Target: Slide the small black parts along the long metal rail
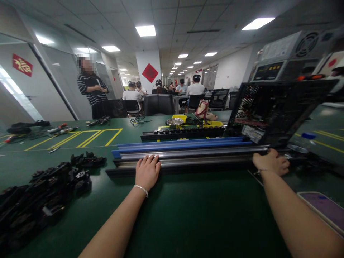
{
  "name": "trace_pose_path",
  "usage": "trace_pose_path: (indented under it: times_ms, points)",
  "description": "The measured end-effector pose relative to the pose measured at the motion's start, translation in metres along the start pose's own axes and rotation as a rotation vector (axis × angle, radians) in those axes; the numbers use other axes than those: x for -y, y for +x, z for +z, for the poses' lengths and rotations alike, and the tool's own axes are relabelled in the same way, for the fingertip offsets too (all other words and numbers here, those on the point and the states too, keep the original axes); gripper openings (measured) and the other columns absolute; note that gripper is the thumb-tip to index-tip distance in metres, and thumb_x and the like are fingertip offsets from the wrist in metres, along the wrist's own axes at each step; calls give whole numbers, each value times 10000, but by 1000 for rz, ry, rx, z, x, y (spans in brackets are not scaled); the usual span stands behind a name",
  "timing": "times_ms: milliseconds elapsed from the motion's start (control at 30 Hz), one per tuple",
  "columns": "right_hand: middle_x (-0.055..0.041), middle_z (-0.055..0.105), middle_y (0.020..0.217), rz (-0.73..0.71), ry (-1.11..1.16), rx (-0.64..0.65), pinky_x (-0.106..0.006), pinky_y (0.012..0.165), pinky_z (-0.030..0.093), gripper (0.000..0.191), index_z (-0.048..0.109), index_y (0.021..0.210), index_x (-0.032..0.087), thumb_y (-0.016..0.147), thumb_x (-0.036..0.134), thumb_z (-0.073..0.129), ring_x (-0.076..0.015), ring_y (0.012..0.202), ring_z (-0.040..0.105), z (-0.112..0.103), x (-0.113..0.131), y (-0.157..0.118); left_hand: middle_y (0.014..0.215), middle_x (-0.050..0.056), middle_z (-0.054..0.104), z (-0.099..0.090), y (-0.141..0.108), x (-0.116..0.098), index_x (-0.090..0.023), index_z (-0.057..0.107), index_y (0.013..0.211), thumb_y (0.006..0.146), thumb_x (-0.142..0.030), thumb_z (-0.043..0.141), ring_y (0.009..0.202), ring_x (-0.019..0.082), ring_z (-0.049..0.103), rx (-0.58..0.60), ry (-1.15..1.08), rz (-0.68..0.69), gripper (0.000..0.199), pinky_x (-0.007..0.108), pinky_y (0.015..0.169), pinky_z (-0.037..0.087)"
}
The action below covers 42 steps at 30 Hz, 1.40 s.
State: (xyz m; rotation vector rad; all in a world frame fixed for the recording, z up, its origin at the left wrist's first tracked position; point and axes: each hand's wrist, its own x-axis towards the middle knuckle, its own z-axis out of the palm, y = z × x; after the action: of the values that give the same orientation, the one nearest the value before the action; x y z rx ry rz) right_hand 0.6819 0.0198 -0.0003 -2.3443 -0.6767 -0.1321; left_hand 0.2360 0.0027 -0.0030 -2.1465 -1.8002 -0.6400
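Several long, straight rails lie side by side across the green table, their ends to my left and right. The nearest are black and silvery metal rails (193,163); behind them is a blue rail (182,144). My left hand (147,171) rests palm down on the near rails toward their left end, fingers spread over the top. At the right end of the rails is my right hand (271,163), fingers apart and slightly bent, touching or just over the rail ends; its exact contact is hidden. Behind the rails stands a black strip (185,133) with a row of small round parts.
A pile of small black parts (45,193) covers the left. An open black computer case (268,111) stands at the right, metal boxes on top. A phone (322,208) lies near my right forearm. Further back are a steel bowl (175,122), yellow trays, screwdrivers and cables. A person (92,86) stands beyond.
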Motion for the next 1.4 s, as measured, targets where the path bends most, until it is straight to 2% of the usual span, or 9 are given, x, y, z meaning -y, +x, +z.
trace_pose_path:
  times_ms: [167, 267, 400, 600, 1200, 1400]
  points:
    - [-254, 367, 1301, -64, 13, -56, -503, 871, 237, 628, 332, 1321, 141, 785, 468, 331, -375, 1220, 245, 6, -4, -16, 1272, 27, 542, 3, -1, 0, -275, 496, 1253, 908, -402, 278, 1230, 228, 399, -2, -1, 10, 427, 428, 1026, 246]
    - [-258, 382, 1288, -92, 13, -83, -506, 906, 246, 675, 304, 1323, 112, 747, 451, 401, -376, 1222, 262, 9, -5, -20, 1268, 29, 546, 4, -1, 0, -273, 499, 1251, 907, -403, 280, 1227, 227, 405, -10, 2, 17, 428, 422, 1023, 253]
    - [-217, 425, 1262, -116, 22, -125, -519, 932, 268, 648, 360, 1271, 134, 688, 398, 466, -368, 1216, 297, 11, -5, -22, 1257, 35, 554, 5, -2, 0, -260, 511, 1239, 907, -399, 281, 1219, 232, 415, -24, 12, 33, 427, 424, 1011, 270]
    - [-224, 481, 1196, -167, 42, -192, -540, 909, 308, 502, 462, 1138, 145, 679, 348, 485, -375, 1192, 347, 11, -7, -24, 1255, 35, 556, 5, -3, 0, -260, 513, 1236, 905, -395, 291, 1212, 229, 423, -32, 15, 40, 421, 420, 1005, 275]
    - [-202, 520, 1117, -207, 50, -187, -510, 911, 295, 425, 524, 1052, 137, 685, 343, 467, -353, 1149, 377, 4, -4, -28, 1252, 32, 559, 8, -2, 0, -262, 513, 1229, 910, -397, 280, 1210, 228, 422, -46, 30, 47, 418, 414, 992, 279]
    - [-184, 550, 1051, -223, 21, -173, -498, 890, 322, 396, 533, 1029, 144, 685, 337, 494, -335, 1085, 433, 3, -2, -28, 1252, 33, 559, 7, -2, 0, -270, 512, 1231, 908, -405, 280, 1206, 227, 426, -40, 23, 42, 420, 412, 995, 276]
